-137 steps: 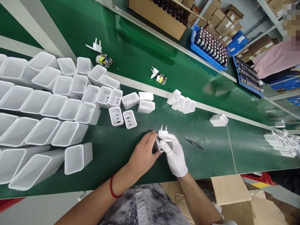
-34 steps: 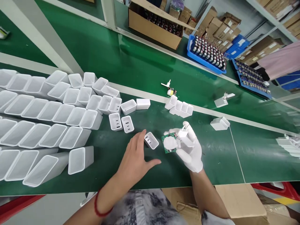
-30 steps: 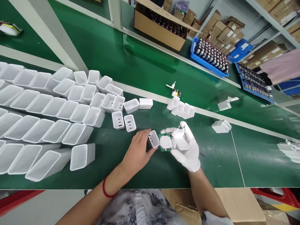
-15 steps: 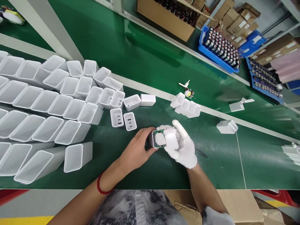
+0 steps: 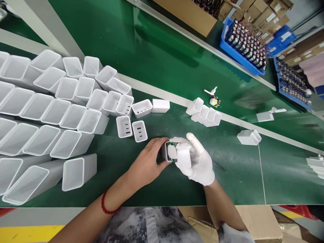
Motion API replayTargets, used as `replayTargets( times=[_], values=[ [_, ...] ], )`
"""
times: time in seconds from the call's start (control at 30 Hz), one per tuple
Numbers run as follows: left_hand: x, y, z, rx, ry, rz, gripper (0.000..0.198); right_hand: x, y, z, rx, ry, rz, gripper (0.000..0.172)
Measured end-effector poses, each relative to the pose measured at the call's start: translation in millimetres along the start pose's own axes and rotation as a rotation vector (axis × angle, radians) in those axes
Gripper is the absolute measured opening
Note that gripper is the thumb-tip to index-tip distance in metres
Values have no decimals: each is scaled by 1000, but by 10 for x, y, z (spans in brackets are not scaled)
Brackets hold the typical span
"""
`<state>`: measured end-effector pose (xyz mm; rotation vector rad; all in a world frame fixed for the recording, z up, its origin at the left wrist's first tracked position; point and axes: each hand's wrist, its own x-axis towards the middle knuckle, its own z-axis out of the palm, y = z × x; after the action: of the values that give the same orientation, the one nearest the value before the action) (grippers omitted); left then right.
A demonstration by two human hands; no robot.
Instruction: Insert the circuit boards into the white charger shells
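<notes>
Bare, with a red bracelet at the wrist, my left hand [image 5: 148,163] grips a small white plastic housing [image 5: 165,152] between thumb and fingers. A green circuit board with a round white part [image 5: 172,152] shows in the housing's mouth. My right hand [image 5: 201,162], in a white glove, holds a flat white end piece [image 5: 184,156] beside that mouth, its thumb raised. The glove hides part of this piece. Behind the right hand a thin dark tool [image 5: 219,166] lies on the green table.
Rows of open white housings [image 5: 55,111] stand at the left. Several more white housings [image 5: 206,114] and a small wired assembly [image 5: 214,100] lie toward the back. Blue trays of components [image 5: 243,50] and a cardboard box [image 5: 187,15] sit along the far side.
The end piece has tilted a little against the housing, and less of the board shows. The surroundings have shifted slightly as the camera turned. Both hands keep their hold.
</notes>
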<state>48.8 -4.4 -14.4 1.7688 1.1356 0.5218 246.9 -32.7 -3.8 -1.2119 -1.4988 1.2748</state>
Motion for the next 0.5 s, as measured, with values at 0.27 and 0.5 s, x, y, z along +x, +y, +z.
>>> replayTargets(
  times=[0.27, 0.5],
  values=[
    [-2, 3, -6, 3, -11, -13, 58, 1, -27, 8, 41, -24, -51, 77],
    [9, 3, -7, -8, -19, -19, 58, -6, 36, -13, -25, -23, 63, 86]
  ],
)
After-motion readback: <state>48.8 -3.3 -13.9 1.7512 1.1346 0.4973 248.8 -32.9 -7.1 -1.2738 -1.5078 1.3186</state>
